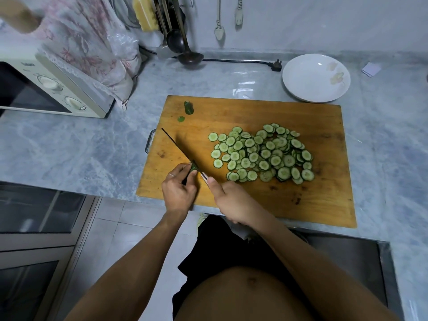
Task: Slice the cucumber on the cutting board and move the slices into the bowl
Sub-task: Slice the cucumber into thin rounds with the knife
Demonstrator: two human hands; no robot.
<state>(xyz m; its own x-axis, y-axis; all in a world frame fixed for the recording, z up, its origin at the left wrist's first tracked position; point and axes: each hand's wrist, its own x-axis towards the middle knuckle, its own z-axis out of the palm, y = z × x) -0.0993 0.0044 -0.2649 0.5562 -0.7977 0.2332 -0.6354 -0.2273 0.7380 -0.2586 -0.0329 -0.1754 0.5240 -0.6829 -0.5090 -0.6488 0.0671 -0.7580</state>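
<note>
With just a cucumber stub (193,167) left at the cutting board's (324,205) near-left corner, pinched by the left hand (179,191), I'd tuck those fingertips back while the right hand (234,202) gripping the knife (178,148) finishes slowly.

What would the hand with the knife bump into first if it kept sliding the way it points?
Probably the left hand and the cucumber stub it pinches. The right hand points up-left along the knife, whose blade already sits against that stub.
</note>
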